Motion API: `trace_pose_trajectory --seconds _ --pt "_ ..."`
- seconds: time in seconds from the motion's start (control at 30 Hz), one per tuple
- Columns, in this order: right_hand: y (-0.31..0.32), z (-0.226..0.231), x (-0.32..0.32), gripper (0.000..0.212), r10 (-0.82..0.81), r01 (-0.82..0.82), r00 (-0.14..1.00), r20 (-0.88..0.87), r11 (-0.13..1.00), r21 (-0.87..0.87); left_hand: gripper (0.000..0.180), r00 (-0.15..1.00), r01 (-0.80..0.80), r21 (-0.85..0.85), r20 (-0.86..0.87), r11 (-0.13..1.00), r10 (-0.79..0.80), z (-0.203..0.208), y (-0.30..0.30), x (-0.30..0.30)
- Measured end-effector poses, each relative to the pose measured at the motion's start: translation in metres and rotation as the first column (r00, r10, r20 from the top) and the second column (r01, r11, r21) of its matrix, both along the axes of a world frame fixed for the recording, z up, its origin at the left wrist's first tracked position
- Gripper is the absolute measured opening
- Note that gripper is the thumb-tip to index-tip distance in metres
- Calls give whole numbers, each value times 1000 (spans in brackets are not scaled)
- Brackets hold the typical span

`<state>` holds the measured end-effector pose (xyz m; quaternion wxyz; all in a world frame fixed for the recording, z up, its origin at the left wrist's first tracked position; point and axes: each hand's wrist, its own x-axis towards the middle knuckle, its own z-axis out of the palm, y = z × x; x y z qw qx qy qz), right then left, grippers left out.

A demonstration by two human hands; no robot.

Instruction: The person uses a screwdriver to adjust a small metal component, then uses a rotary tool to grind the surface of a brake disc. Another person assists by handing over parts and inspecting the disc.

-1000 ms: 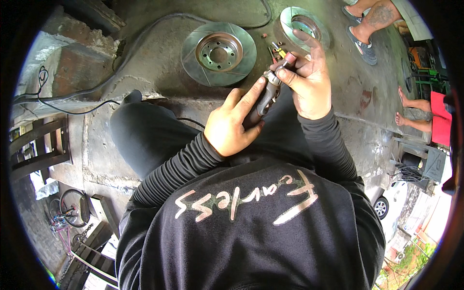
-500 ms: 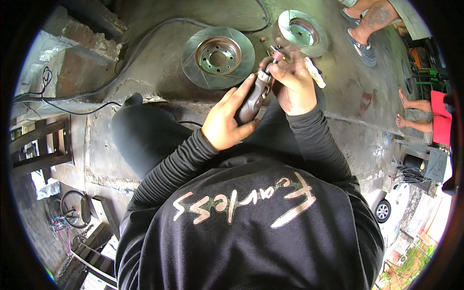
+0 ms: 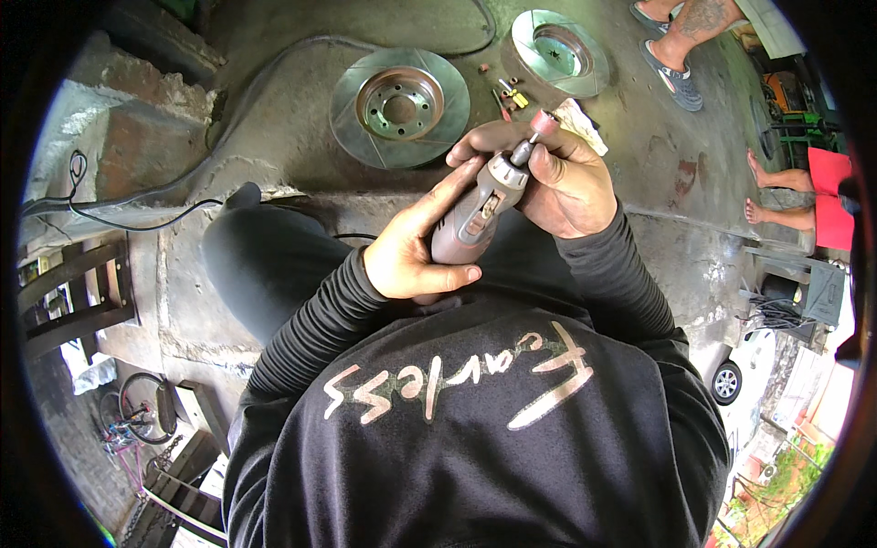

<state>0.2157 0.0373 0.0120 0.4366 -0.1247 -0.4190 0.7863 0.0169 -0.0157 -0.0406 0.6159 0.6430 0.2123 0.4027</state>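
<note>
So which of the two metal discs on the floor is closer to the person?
The left disc, lower in the picture; the right disc lies farther out.

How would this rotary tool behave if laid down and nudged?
The rotary tool looks rounded, so it may roll. Its casing looks hard, so it probably won't flex. The thin shaft behind the red tip could be the weak spot.

1 lg pale script word (image 3: 432, 385), upside-down, on blk shirt (image 3: 475, 466).
</note>
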Motion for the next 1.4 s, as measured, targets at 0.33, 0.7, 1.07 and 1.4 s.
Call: trace_pose_trajectory --seconds 0.33,0.7,1.07,1.4 --pt "-13 7 -27 19 -316 316 949 19 945 -89 94 931 -270 341 -146 901 335 9 4 7" --pt "3 -12 -30 38 -226 243 947 229 969 -49 92 811 -454 352 -216 818 543 7 2 14" --pt "-21 -34 -51 51 -410 413 849 334 908 63 93 752 -561 224 -264 797 604 1 -1 19" --pt "2 -50 -56 25 -372 428 887 272 885 -184 97 648 -581 281 -408 764 643 2 -1 25"
